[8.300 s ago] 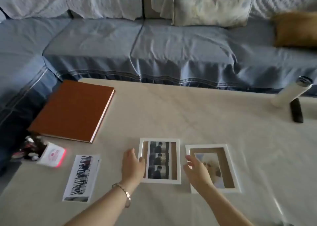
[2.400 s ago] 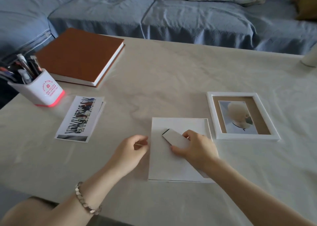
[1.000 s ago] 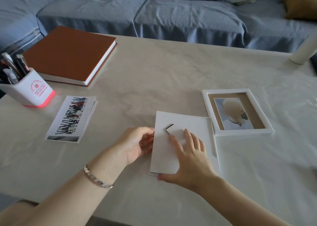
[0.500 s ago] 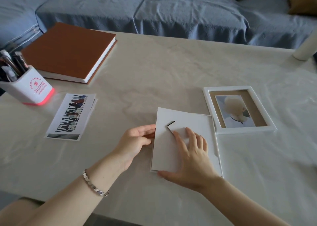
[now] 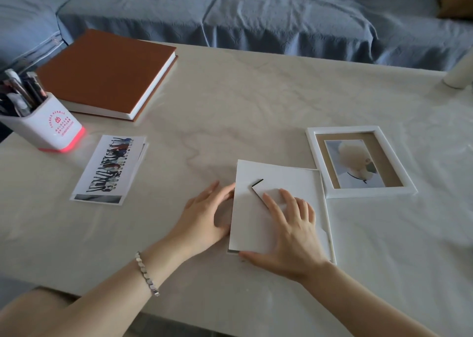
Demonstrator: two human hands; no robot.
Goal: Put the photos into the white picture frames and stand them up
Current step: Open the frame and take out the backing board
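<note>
A white picture frame (image 5: 329,224) lies face down near the table's front edge, with only its right rim showing. Its white back board (image 5: 289,180) sits skewed on top, the left side raised, and the stand flap (image 5: 263,190) is partly lifted. My left hand (image 5: 204,216) has its fingertips at the board's left edge. My right hand (image 5: 291,237) lies spread on the board, thumb hooked at its bottom edge. A second white frame (image 5: 363,129) lies face up to the right with a portrait photo inside. Loose photos (image 5: 110,169) are stacked at the left.
A white pen holder (image 5: 51,129) with a red base stands at the far left. A thick brown book (image 5: 107,70) lies behind it. A white cylinder (image 5: 460,73) stands at the far right edge. A blue sofa (image 5: 256,11) runs behind the table.
The frame was turned face down since the oldest frame. Over the last second the back board's left side has come up a little and skewed, with both hands staying on it.
</note>
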